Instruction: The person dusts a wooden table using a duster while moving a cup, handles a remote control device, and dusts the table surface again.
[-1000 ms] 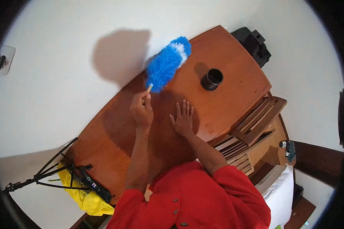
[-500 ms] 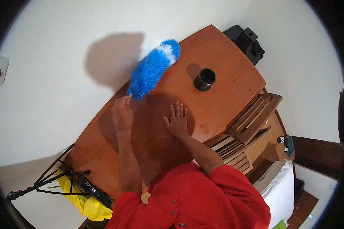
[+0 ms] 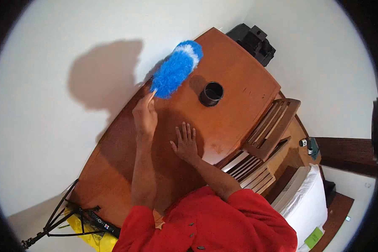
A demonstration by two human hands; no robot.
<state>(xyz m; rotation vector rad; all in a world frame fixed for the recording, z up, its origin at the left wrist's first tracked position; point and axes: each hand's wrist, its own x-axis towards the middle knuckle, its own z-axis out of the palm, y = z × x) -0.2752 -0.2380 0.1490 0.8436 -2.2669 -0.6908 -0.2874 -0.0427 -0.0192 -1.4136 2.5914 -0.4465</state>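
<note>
My left hand (image 3: 145,120) is closed around the thin handle of a fluffy duster (image 3: 175,71), blue with a white band near its far end. The duster lies along the wall-side edge of the brown wooden table (image 3: 239,67), its tip pointing away from me. Flat on the tabletop rests my right hand (image 3: 186,143), fingers spread and holding nothing. Beyond that hand stands a dark round cup (image 3: 211,93), upright, to the right of the duster and apart from it.
A black device (image 3: 254,42) sits past the table's far end. Slatted wooden chairs (image 3: 273,130) are along the right side. At the lower left are a black tripod (image 3: 59,222), a remote control (image 3: 101,222) and a yellow bag (image 3: 98,241). White wall borders the left edge.
My left hand has carried the duster farther along the wall-side table edge, away from me. My right hand stays flat on the table. The whole view has shifted slightly.
</note>
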